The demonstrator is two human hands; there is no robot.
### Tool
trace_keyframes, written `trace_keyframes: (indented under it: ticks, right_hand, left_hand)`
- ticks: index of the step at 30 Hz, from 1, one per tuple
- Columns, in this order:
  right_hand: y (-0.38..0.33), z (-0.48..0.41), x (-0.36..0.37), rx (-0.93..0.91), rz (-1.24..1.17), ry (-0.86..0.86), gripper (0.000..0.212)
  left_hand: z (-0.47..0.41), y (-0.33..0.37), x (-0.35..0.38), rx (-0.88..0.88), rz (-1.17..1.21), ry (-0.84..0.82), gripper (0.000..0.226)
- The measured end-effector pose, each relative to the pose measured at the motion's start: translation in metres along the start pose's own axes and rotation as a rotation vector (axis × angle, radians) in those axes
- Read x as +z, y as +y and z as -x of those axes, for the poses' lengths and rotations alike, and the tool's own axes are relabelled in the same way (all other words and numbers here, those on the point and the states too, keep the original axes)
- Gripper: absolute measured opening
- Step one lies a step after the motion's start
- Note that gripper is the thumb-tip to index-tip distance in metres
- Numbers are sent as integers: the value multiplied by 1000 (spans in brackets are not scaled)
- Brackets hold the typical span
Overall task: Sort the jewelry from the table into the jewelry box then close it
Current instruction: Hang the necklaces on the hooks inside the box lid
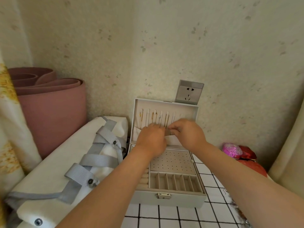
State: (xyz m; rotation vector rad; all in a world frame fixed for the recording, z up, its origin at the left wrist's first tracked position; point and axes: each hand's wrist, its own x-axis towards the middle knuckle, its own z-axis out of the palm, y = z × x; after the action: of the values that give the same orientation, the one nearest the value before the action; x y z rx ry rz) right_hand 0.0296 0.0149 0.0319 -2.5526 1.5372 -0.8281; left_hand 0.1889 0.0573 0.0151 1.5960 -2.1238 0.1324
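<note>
Jewelry box (182, 199) stands open on a table (166, 216) covered in white cloth with a black grid, set against a wall (148, 46) papered in a pale leaf print. A grey socket (189, 92) is mounted on the wall just behind the box. Left of the box lies a white bag (54, 170) with grey straps, and behind the bag a pink rolled mat (52, 112) stands upright. Pink and red foil-wrapped items (238, 152) sit at the right, near the wall. The box lid (166, 105) is upright with its inner face toward the camera. Several necklaces (148, 118) hang in a row on that face.

One gold chain (166, 120) hangs near the middle of the row. Its lower end meets the fingers of both hands, just above the fabric pocket (175, 141) at the base of the lid.

Both forearms reach forward over the open tray. The left hand (151, 140) is held back-up, fingers bent toward the chain. Its fingertips are hidden, so whether it holds anything cannot be determined. The right hand (188, 134) is also back-up, with thumb and forefinger closed in a pinch on the lower end of the chain.
</note>
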Motion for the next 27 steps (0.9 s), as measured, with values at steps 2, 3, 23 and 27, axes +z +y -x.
trace_keyframes:
  ticks: [2,3,23,27]
  right_hand:
    - [-2,1,2,27,44,-1,13]
    - [-2,2,3,43,76,-19,11]
    - [23,111,-87,234,-175,-159,17]
    - [39,165,-104,288,-187,-248,13]
  left_hand:
    - [0,0,0,-5,5,-7,22]
    - [-1,0,-1,-6,8,-12,22]
    - [28,96,-13,107,151,-113,33]
    - [48,134,-9,149,170,-189,27]
